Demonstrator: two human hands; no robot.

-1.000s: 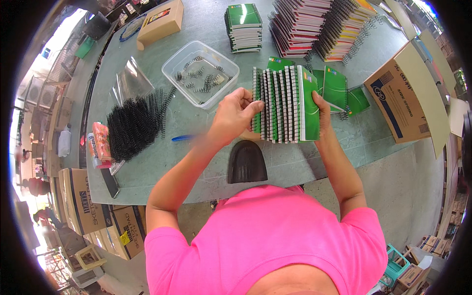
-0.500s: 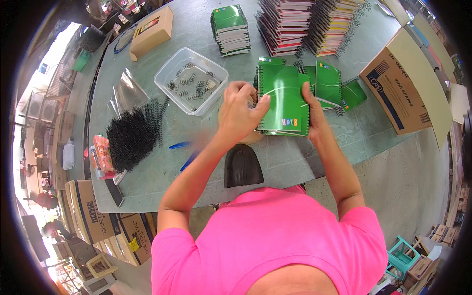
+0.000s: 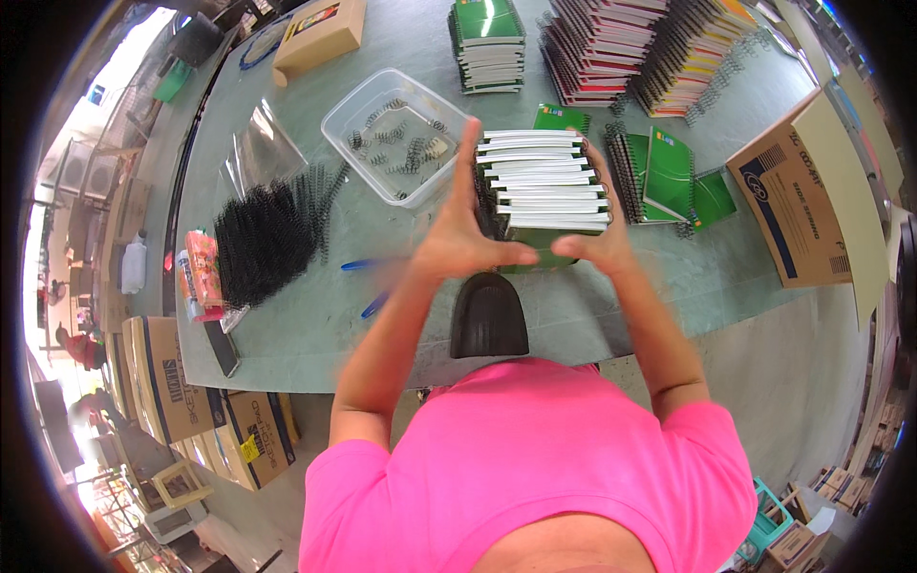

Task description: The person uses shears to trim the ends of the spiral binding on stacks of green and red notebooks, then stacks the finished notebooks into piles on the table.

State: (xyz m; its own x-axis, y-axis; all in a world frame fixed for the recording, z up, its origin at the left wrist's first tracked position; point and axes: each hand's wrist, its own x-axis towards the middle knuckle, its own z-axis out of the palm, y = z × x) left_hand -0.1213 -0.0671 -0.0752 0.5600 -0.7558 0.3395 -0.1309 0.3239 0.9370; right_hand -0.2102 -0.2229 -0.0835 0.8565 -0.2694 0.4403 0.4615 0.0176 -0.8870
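A stack of green spiral notebooks [image 3: 544,181] stands between my two hands, with the white page edges turned up toward me. My left hand [image 3: 463,224] presses along the left side, fingers pointing away and thumb across the near end. Gripping the right side is my right hand [image 3: 602,239], its thumb almost meeting the left one; its other fingers are partly hidden. Beyond the stack lies a green notebook [image 3: 562,118]. More green notebooks [image 3: 669,177] lie loosely to the right of my right hand. Below the stack, a black rounded pad [image 3: 489,320] sits at the table edge.
Left of my hands, a clear plastic box [image 3: 387,143] holds short wire coils. Black spiral coils [image 3: 267,244] lie farther left, near a blue-handled tool [image 3: 373,304]. Tall notebook stacks [image 3: 607,48] fill the back. A cardboard box [image 3: 793,196] stands open at the right.
The notebooks have turned from green cover up to page edges up. My left hand has shifted from the cover's edge to the stack's side, and both thumbs now lie at the near end.
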